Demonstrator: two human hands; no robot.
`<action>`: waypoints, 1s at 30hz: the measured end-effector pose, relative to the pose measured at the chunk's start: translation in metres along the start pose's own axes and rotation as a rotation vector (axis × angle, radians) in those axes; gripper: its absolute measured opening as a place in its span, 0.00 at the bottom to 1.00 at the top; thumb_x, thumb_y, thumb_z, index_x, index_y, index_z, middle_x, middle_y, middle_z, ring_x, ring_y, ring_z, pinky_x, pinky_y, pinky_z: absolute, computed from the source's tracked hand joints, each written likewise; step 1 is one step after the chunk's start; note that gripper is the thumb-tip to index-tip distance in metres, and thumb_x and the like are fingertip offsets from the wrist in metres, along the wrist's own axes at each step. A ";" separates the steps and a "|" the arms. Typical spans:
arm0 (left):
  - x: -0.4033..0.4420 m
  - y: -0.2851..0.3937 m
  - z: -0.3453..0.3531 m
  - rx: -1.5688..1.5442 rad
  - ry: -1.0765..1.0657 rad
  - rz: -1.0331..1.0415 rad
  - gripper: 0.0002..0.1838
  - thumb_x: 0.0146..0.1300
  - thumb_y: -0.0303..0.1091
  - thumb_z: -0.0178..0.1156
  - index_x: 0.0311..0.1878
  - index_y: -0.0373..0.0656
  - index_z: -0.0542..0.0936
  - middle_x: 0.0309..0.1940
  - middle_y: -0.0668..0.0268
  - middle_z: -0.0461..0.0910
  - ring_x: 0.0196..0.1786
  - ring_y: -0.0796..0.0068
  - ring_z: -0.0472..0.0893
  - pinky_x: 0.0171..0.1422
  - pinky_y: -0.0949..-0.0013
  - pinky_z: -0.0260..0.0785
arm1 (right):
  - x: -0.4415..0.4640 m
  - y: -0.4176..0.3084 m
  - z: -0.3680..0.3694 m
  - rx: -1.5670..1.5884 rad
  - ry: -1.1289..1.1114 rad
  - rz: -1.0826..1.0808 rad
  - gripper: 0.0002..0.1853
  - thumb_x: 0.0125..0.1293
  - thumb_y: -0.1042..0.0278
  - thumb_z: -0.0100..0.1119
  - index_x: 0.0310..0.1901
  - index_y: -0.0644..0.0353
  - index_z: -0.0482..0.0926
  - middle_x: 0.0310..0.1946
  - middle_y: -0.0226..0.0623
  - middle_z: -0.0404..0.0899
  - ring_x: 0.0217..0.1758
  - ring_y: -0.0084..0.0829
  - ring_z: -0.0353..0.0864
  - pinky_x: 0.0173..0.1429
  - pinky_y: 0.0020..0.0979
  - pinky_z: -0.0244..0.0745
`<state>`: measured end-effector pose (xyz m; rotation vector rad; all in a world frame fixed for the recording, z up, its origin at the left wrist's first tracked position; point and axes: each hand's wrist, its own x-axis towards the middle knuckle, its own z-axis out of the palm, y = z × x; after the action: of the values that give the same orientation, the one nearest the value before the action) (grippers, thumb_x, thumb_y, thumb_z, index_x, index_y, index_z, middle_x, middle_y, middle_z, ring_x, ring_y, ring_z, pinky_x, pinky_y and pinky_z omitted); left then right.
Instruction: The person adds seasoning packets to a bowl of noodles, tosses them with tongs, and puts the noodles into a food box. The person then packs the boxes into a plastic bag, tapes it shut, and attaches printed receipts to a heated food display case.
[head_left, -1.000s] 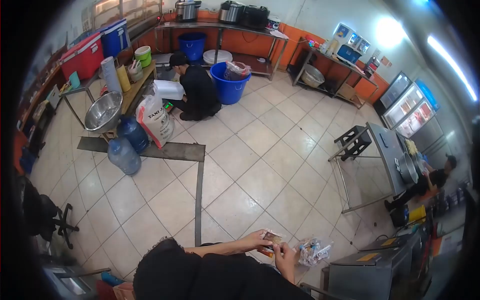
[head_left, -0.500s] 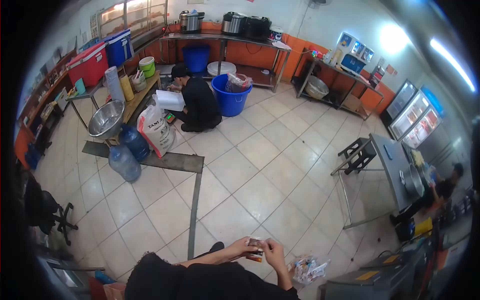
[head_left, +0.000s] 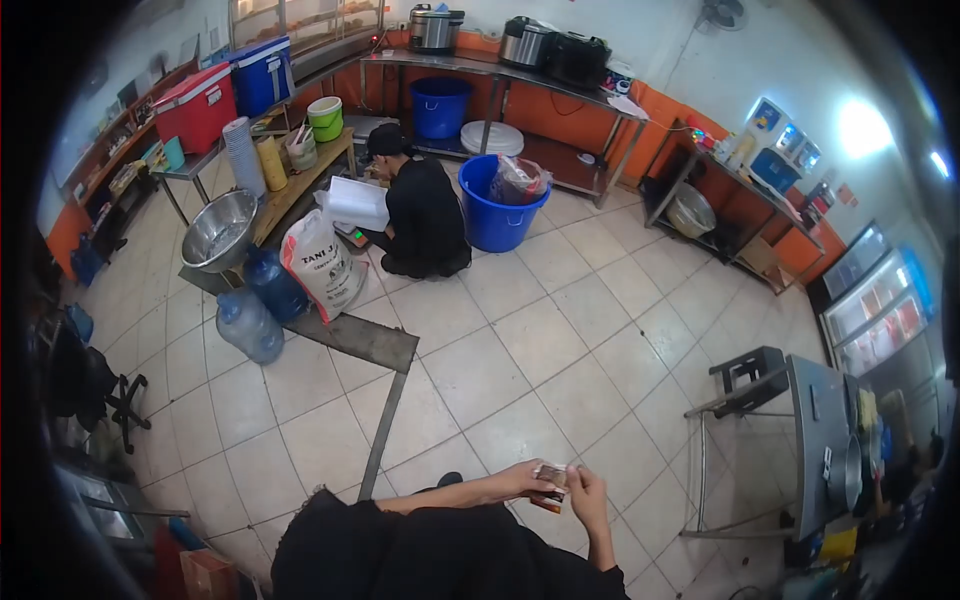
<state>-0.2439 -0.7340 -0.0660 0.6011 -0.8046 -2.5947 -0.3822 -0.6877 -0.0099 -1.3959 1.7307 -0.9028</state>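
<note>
Both of my hands are together in front of my body. My left hand (head_left: 522,478) grips a small packet (head_left: 548,499) with a brownish upper part and an orange-red lower edge; its print is too small to read. The fingers of my right hand (head_left: 588,490) are closed at the packet's upper right edge, pinching it. Whether the packet is torn or sealed cannot be made out. Below both hands lies the tiled floor (head_left: 520,440).
A person (head_left: 430,215) in black squats beside a white sack (head_left: 318,265) and a blue tub (head_left: 500,215). Large water bottles (head_left: 250,328) stand at left. A metal table (head_left: 822,430) with a basin (head_left: 852,475) is at right, a blurred person beyond it.
The view has swung, so the room and my hands sit differently in the picture. The clear plastic bag of wrappers beside my right arm is out of sight. Both hands still hold the packet.
</note>
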 end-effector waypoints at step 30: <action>0.501 0.315 -0.055 -0.213 0.135 0.310 0.19 0.53 0.25 0.48 0.49 0.43 0.58 0.45 0.63 0.63 0.48 0.71 0.66 0.50 0.64 0.63 | 0.541 0.085 -0.249 0.009 -0.177 -0.167 0.15 0.57 0.63 0.45 0.19 0.66 0.68 0.12 0.38 0.64 0.16 0.23 0.64 0.22 0.25 0.59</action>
<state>-0.5756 -1.2269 -0.0630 0.5347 -0.5224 -2.2901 -0.7198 -1.1859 -0.0190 -1.5828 1.4934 -0.8464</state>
